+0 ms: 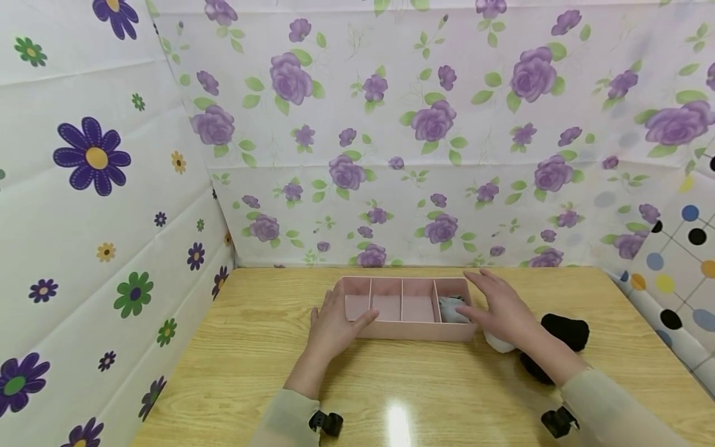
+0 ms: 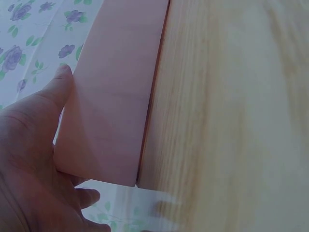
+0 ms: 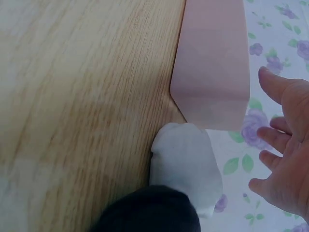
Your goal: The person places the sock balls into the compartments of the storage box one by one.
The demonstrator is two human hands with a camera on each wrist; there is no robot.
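On the glossy wood-grain table [image 1: 430, 391], before the rose-printed back cloth [image 1: 347, 172], a pink four-compartment box [image 1: 413, 331], rectangular and smooth. Inside its rightmost compartment, a soft grey fabric bundle [image 1: 451, 310]. Near the right end, a rounded white fabric bundle [image 3: 187, 162] and black fabric bundles [image 1: 570, 332]. Against the left end, the left hand [image 1: 334, 324], with fingers loosely apart. At the right end, the right hand [image 1: 499, 308], with fingers spread, contact unclear.
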